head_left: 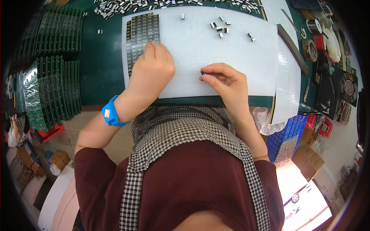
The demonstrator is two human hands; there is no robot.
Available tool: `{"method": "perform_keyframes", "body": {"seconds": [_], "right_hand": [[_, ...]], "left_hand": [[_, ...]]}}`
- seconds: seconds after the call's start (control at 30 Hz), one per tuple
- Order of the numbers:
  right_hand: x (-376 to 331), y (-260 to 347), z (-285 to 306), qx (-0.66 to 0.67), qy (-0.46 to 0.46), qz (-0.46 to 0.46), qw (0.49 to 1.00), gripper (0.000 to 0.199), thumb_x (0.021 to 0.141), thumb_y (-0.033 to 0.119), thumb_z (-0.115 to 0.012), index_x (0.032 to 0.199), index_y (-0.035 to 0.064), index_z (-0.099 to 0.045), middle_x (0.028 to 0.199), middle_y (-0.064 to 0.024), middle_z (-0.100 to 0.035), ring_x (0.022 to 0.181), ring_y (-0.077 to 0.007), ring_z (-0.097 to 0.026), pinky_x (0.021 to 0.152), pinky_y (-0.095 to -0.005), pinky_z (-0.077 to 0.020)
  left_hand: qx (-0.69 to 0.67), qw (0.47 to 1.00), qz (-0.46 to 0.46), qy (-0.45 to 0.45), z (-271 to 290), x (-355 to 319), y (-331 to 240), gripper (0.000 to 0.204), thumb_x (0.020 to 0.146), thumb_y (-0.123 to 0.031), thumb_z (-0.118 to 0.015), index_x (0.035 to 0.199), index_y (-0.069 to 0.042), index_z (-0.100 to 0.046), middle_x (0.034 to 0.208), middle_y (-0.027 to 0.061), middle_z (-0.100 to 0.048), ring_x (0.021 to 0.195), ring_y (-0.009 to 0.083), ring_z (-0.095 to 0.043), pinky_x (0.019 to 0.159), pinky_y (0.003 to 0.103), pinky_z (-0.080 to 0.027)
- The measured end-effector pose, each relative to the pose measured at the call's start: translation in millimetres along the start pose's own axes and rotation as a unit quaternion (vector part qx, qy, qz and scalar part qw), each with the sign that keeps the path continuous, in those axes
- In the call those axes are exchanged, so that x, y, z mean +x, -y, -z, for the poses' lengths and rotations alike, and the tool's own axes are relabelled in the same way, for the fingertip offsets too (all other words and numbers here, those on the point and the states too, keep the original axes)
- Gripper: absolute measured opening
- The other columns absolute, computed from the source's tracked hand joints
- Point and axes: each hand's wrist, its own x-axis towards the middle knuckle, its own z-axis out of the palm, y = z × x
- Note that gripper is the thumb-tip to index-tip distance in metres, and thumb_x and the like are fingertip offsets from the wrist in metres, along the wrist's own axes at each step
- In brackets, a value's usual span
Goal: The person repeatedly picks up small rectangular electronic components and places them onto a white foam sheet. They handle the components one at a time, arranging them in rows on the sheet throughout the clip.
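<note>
My left hand (155, 63), with a blue band on its wrist, is over a sheet of small dark stickers (144, 29). Its fingers are bent together and touch the sheet; what they pinch, if anything, is hidden. To the right, my right hand (227, 79) pinches a small dark block (202, 73) between thumb and fingertips, just above a white foam mat (185, 50). Several black-and-white blocks (219, 29) lie loose on the mat's far part. A single block (182, 16) sits nearer the sticker sheet, and a pair (251, 37) lies further right.
A heap of similar blocks (127, 7) spreads along the far side of the green table (102, 69). Rows of upright green circuit boards (54, 88) stand at the left. A dark bar (293, 50) lies along the mat's right edge. Lower right is a blue crate (286, 134).
</note>
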Motion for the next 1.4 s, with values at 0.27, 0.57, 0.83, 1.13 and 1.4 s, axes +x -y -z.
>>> {"method": "perform_keyframes", "body": {"seconds": [0.27, 0.57, 0.83, 1.13, 1.4], "right_hand": [[-2.3, 1.1, -11.9, -0.079, -0.069, 0.108, 0.989, 0.032, 0.078, 0.001, -0.068, 0.110, 0.0032, -0.062, 0.094, -0.0087, -0.067, 0.088, -0.0156, -0.065, 0.076, -0.0273, -0.0521], [-1.5, 1.5, -19.2, -0.273, -0.076, 0.306, 0.909, 0.045, 0.073, 0.001, -0.070, 0.116, 0.0102, -0.059, 0.087, -0.0060, -0.066, 0.075, -0.0190, -0.066, 0.062, -0.0282, -0.0509], [-4.4, 3.6, -16.9, -0.377, -0.062, 0.316, 0.868, 0.040, 0.075, 0.001, -0.067, 0.113, 0.0084, -0.058, 0.078, -0.0043, -0.063, 0.068, -0.0198, -0.063, 0.057, -0.0299, -0.0499], [-9.3, 4.4, -11.2, -0.382, 0.025, 0.294, 0.876, 0.038, 0.075, 0.001, -0.066, 0.113, 0.0023, -0.058, 0.082, -0.0070, -0.064, 0.071, -0.0204, -0.063, 0.062, -0.0294, -0.0512], [2.3, -3.5, -3.3, -0.052, -0.029, 0.075, 0.995, 0.032, 0.077, -0.002, -0.068, 0.109, -0.0012, -0.061, 0.094, -0.0107, -0.066, 0.086, -0.0159, -0.065, 0.077, -0.0263, -0.0514]], "left_hand": [[-0.511, 0.840, 0.176, -0.041, 24.6, -0.8, 24.3, 0.027, 0.080, -0.001, -0.064, 0.106, 0.004, -0.062, 0.084, 0.0145, -0.068, 0.079, 0.0182, -0.066, 0.073, 0.025, -0.052], [-0.876, 0.384, 0.273, 0.109, 28.1, -0.8, -9.2, 0.024, 0.086, -0.005, -0.061, 0.109, 0.002, -0.060, 0.081, 0.0092, -0.068, 0.079, 0.0119, -0.065, 0.074, 0.023, -0.051], [-0.852, 0.450, 0.246, 0.106, 33.4, 0.8, -16.7, 0.027, 0.087, -0.001, -0.059, 0.113, 0.003, -0.056, 0.085, 0.0093, -0.068, 0.082, 0.0116, -0.064, 0.077, 0.024, -0.051], [-0.821, 0.483, 0.191, 0.238, 33.5, 6.7, -1.2, 0.037, 0.083, 0.005, -0.053, 0.120, 0.002, -0.053, 0.094, 0.0109, -0.067, 0.088, 0.0157, -0.065, 0.079, 0.028, -0.053], [-0.307, 0.946, 0.088, -0.058, 20.3, 12.8, 24.8, 0.034, 0.071, 0.005, -0.055, 0.105, 0.004, -0.057, 0.114, 0.0156, -0.054, 0.099, 0.0324, -0.054, 0.080, 0.033, -0.050]]}}
